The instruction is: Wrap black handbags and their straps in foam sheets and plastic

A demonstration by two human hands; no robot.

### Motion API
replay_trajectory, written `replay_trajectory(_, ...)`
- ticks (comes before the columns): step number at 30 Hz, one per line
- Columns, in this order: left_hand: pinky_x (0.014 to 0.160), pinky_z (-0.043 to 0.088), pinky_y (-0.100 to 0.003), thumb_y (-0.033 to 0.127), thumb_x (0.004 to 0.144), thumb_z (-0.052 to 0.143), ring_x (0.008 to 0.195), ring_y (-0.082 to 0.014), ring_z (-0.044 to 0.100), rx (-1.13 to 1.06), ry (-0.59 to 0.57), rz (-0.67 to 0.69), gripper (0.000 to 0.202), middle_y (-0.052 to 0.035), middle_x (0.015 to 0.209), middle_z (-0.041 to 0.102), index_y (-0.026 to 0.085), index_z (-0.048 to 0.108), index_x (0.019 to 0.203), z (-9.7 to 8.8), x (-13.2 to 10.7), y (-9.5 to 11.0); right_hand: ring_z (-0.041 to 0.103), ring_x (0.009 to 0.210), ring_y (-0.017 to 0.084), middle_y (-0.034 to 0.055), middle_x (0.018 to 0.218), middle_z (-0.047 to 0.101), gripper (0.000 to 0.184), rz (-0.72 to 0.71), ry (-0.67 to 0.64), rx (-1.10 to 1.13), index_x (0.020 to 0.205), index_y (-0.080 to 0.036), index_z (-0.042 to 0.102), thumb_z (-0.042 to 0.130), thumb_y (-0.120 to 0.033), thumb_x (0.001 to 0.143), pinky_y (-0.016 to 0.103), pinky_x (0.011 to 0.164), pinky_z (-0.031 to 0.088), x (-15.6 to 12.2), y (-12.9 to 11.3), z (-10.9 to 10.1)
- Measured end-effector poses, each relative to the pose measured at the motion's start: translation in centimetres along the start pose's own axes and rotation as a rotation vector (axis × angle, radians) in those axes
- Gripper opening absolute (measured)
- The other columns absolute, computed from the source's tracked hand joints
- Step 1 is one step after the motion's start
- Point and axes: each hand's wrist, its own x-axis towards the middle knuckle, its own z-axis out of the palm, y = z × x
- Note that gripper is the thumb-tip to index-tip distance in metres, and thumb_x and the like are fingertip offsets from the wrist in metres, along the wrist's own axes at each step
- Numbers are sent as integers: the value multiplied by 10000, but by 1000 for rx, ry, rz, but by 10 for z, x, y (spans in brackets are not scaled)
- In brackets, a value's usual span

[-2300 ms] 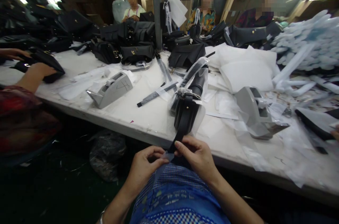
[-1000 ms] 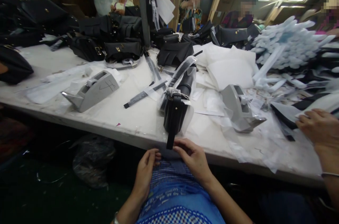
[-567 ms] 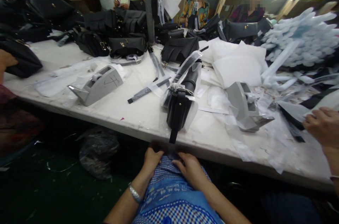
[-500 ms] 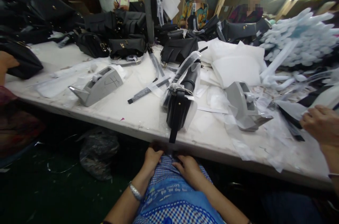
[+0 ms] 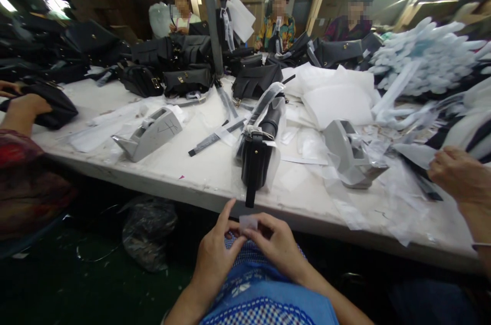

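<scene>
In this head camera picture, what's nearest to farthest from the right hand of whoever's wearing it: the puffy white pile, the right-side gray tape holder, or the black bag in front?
1. Black bag: straight ahead.
2. Gray tape holder: right.
3. Puffy white pile: back right.

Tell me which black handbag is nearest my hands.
The black handbag between the two grey tape dispensers, its dark strap pointing toward you; the other handbags are farther away.

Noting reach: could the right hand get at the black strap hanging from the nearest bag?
Probably yes: the strap hangs just beyond the right hand, nothing visible between them, though that hand pinches a small translucent piece.
</scene>
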Motion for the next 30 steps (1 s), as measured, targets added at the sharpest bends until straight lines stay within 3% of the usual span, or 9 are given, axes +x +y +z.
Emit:
replay_trajectory(2,825,531,-321,341,759,768,845,-208,689,-139,-11,-4,852,-24,968,737,277,356,1502,0,2,1,626,724,160,19,794,714,193,31,34,42,872,-164,739,680,-346,883,238,663,479,1,-1,2)
replay_trajectory(4,870,543,-333,414,785,746,969,-227,689,-306,-28,-47,771,-84,1094,723,225,431,1463,1,4,1,639,731,165,19,788,720,206,46,38,80,851,-159,740,667,-347,893,240,676,490,1,1,4)
replay_trajectory(7,917,541,-352,452,767,755,1044,-270,682,-388,-101,-102,509,-122,1126,729,171,690,1186,2,8,5,655,749,173,21,804,734,205,23,8,77,850,-170,757,672,-351,893,251,709,508,-1,1,5)
replay_trajectory(11,918,534,-346,428,774,752,974,-265,706,-331,-69,-125,279,-79,996,773,198,785,928,1,9,14,688,814,194,27,876,757,160,-54,-35,-1,934,-209,774,669,-324,894,281,770,524,2,-4,-5)
replay_trajectory(14,790,558,-324,462,762,757,846,-253,717,-354,-38,-174,301,-73,882,778,187,784,880,-3,9,15,692,882,208,43,945,759,163,-98,124,-118,963,-215,760,646,-316,905,299,822,517,10,-9,-20)
replay_trajectory(17,757,546,-315,481,741,771,803,-246,707,-323,-44,-177,323,-79,843,775,172,778,835,-8,9,11,676,827,189,49,969,745,199,-121,233,-167,1049,-213,731,631,-319,912,292,782,513,23,-17,-30)
replay_trajectory(19,749,532,-303,474,736,777,784,-233,697,-294,-53,-169,311,-75,819,770,170,772,804,-9,10,9,659,773,176,51,955,735,221,-148,223,-179,1080,-205,720,641,-314,904,286,745,509,34,-22,-32)
replay_trajectory(23,707,510,-276,454,716,794,733,-205,672,-284,-70,-168,291,-58,750,750,167,750,744,-9,11,6,652,751,178,46,844,722,152,-198,204,-198,923,-186,748,680,-314,878,284,725,497,48,-29,-27)
replay_trajectory(30,685,517,-266,431,691,804,714,-197,681,-363,-82,-218,281,-53,756,755,162,750,748,-9,14,0,638,686,156,28,771,709,218,-132,176,44,835,-183,746,705,-396,860,251,652,495,44,-30,-20)
